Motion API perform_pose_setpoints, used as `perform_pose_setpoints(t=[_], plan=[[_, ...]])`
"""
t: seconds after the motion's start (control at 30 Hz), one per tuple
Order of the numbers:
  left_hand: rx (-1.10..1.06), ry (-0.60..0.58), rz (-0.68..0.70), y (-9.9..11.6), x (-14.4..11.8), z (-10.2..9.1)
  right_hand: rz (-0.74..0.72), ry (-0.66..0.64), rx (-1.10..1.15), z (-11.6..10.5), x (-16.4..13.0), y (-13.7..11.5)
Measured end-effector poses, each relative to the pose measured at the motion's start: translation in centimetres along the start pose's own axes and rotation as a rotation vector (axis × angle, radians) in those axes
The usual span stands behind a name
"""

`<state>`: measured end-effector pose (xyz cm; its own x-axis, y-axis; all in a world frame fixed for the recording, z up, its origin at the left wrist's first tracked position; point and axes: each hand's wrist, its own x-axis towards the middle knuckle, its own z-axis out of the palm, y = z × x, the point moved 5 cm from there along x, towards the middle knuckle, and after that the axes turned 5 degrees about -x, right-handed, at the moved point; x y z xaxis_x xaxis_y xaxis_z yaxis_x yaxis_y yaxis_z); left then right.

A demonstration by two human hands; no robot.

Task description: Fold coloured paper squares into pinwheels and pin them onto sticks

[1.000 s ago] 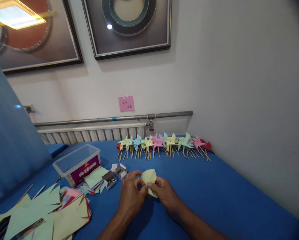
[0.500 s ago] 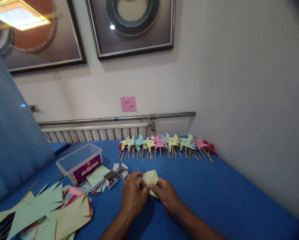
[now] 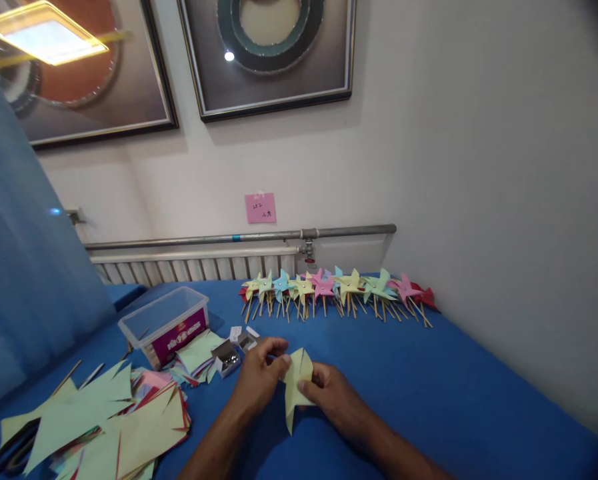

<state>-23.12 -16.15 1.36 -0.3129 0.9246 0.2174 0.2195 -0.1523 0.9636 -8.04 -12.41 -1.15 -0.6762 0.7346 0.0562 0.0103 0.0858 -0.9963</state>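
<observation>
Now the yellow paper [image 3: 295, 390] stands between both hands, long axis upright; left hand [image 3: 259, 380] and right hand [image 3: 331, 397] pinch its edges.

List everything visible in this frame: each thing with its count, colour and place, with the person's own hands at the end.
table: one, blue cloth cover, fills the lower frame.
paper piece: one, pale yellow, cut into points, held between both hands.
pinwheels: a row, count unclear; yellow, blue, pink, green, red, on sticks, along the table's far edge.
cut paper sheets: a loose pile, mostly pale green and yellow, near left.
plastic tub: one, clear with a purple label, left of centre.
small boxes: a few, open, white and grey, beside the tub.
sticky note: one, pink, on the wall.
pipe: one, grey, along the wall above a white radiator.
framed pictures: two, dark frames, upper wall.
left hand: pinching the paper's left edge.
right hand: gripping its right side.
</observation>
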Motion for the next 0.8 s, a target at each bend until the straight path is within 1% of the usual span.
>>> perform_pose_setpoints(t=[0.07, 0.1, 0.17, 0.27, 0.37, 0.5, 0.63, 0.8], plan=[[0.052, -0.093, 0.029, 0.5, -0.4, 0.6, -0.005, -0.05, 0.01, 0.4, -0.1, -0.2], [0.081, -0.112, 0.046, 0.8, -0.5, 0.7, -0.004, -0.058, 0.017, 0.4, -0.1, -0.1], [0.141, -0.102, 0.091, 1.4, -0.7, 0.8, 0.006, -0.039, 0.013, 0.2, 0.0, 0.2], [0.186, -0.07, 0.196, 2.1, -0.8, 0.7, 0.051, -0.002, 0.032, -0.2, 0.4, 1.1], [0.22, -0.115, 0.297, 2.5, -1.1, 1.0, 0.118, 0.051, 0.091, -0.8, 0.6, 1.8], [0.356, -0.174, 0.365, 2.6, -1.5, 1.5, 0.185, 0.068, 0.163, -1.2, 0.5, 1.7], [0.442, -0.206, 0.41, 2.8, -1.8, 1.6, 0.161, 0.037, 0.179, -1.2, 0.4, 1.1], [0.559, -0.214, 0.537, 3.1, -2.0, 1.6, 0.125, 0.03, 0.195, -1.1, 0.3, 0.9]])
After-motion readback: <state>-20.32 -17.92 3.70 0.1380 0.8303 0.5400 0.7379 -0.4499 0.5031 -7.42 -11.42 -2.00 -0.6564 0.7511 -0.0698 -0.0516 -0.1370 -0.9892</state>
